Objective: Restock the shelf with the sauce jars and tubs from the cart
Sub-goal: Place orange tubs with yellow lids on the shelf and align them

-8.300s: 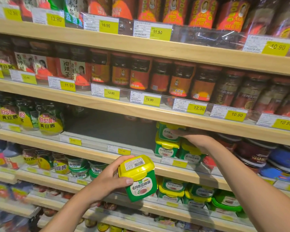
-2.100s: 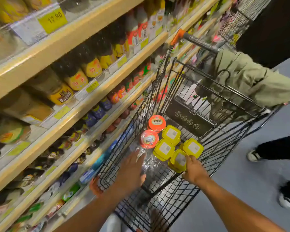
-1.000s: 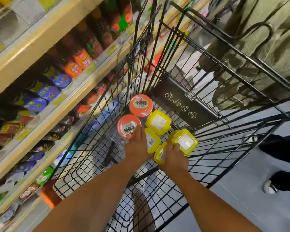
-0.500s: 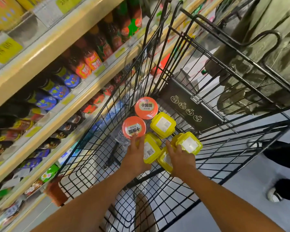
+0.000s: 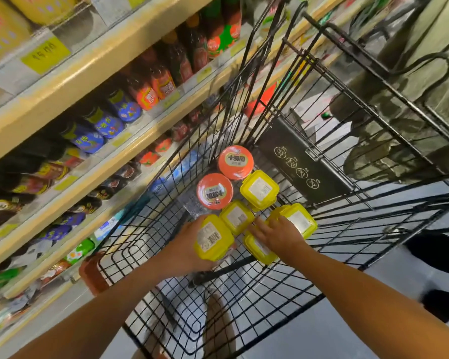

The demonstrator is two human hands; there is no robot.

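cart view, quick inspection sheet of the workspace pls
surface: black wire cart, mesh floor partly bare
job's things: five yellow-lidded tubs, one lifted, one under the right hand; two orange-lidded jars
clutter: clear plastic wrap beside the jars
grippers: left hand grips the lifted tub; right hand rests on tubs, grip unclear
cables: nothing seen
surroundings: stocked shelves at left; another person's shoe at right

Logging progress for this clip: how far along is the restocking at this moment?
Done: cannot tell, since the target shelf spot is out of view. In hand: the left hand grips one yellow-lidded tub, lifted clear of the others; the right hand rests on another tub. Left in the cart: four yellow tubs counting that one, plus two orange-lidded jars.
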